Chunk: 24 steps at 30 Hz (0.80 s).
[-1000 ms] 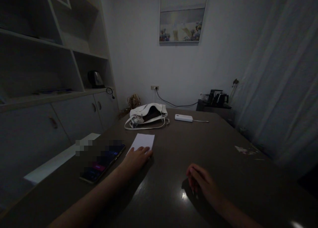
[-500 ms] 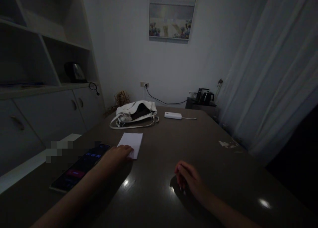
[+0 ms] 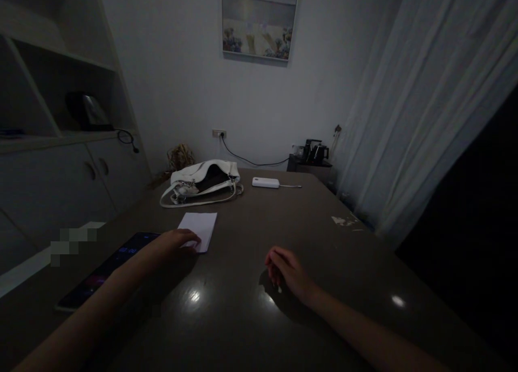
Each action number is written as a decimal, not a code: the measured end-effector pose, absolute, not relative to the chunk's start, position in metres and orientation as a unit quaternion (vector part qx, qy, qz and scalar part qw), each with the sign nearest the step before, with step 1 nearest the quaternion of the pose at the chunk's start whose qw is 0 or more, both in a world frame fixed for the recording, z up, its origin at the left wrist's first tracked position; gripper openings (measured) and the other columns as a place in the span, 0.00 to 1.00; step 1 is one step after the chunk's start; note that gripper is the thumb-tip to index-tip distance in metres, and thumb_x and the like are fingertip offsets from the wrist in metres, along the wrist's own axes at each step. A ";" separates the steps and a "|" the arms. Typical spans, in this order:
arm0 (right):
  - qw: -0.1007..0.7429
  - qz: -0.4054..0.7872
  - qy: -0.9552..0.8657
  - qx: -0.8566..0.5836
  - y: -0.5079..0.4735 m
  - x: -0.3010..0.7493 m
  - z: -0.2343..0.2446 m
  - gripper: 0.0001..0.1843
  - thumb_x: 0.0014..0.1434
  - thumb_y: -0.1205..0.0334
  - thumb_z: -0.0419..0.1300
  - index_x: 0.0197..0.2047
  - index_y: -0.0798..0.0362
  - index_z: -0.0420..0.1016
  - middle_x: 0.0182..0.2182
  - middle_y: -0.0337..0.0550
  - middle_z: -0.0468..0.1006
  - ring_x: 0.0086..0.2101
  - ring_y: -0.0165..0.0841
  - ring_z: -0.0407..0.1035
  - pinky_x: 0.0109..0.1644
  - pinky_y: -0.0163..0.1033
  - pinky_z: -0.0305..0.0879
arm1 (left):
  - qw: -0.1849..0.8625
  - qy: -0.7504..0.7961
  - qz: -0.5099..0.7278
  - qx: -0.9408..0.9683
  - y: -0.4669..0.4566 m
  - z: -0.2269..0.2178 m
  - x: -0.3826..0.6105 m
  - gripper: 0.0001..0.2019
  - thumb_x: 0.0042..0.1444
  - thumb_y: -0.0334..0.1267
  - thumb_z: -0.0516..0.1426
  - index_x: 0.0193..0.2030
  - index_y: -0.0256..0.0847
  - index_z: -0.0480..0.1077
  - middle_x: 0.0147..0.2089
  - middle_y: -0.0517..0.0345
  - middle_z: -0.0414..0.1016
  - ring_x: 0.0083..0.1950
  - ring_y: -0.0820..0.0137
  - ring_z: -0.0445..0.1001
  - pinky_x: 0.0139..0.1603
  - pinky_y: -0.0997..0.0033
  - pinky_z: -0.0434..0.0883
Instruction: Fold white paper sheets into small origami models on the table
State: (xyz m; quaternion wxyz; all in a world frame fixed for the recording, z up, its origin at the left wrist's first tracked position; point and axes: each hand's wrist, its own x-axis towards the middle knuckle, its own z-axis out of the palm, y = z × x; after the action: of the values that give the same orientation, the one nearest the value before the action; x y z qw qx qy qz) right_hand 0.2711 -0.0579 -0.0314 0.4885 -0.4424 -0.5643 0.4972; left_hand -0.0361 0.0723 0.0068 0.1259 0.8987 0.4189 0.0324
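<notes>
My left hand (image 3: 175,240) lies flat on the dark table (image 3: 283,242) with its fingertips on the near edge of a white sheet of paper (image 3: 199,224). A phone (image 3: 106,268) with a lit screen lies just left of that forearm. My right hand (image 3: 288,270) rests on the table to the right, fingers curled loosely downward with nothing visible in them.
A white handbag (image 3: 202,181) lies open at the far side of the table, a white power bank (image 3: 265,182) with a cable beside it. Cabinets and shelves stand left, curtains right, a kettle set (image 3: 313,151) on a low stand behind. The room is dim.
The view has swung to the right, so everything shifts left in the picture. My left hand stays on the paper's near edge; my right hand keeps its place.
</notes>
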 end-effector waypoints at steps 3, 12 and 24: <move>0.487 0.498 -0.567 -0.439 -0.058 0.271 -0.030 0.20 0.58 0.45 0.51 0.29 0.55 0.65 0.18 0.34 0.65 0.16 0.23 0.59 0.19 0.28 0.54 | 0.127 0.407 0.044 0.903 0.073 0.008 -0.040 0.17 0.53 0.44 0.52 0.45 0.39 0.73 0.50 0.47 0.74 0.50 0.55 0.71 0.51 0.62 0.66; 0.474 0.500 -0.568 -0.449 -0.061 0.270 -0.026 0.20 0.58 0.45 0.51 0.28 0.55 0.65 0.18 0.34 0.65 0.16 0.22 0.58 0.19 0.28 0.53 | 0.115 0.414 0.051 0.902 0.070 0.012 -0.041 0.13 0.54 0.41 0.50 0.40 0.42 0.74 0.43 0.51 0.77 0.45 0.61 0.74 0.46 0.66 0.67; 0.472 0.500 -0.571 -0.448 -0.060 0.271 -0.030 0.21 0.57 0.43 0.51 0.29 0.55 0.65 0.18 0.34 0.65 0.17 0.23 0.58 0.19 0.28 0.53 | 0.062 0.462 0.058 0.883 0.058 0.020 -0.030 0.15 0.55 0.39 0.48 0.35 0.39 0.76 0.32 0.50 0.80 0.32 0.64 0.76 0.34 0.70 0.67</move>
State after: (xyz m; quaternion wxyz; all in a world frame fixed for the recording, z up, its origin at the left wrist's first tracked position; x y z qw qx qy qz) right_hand 0.2707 -0.0603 -0.0297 0.4724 -0.4477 -0.5715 0.4998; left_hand -0.0300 0.0577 0.0199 0.0620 0.8826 0.4624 0.0577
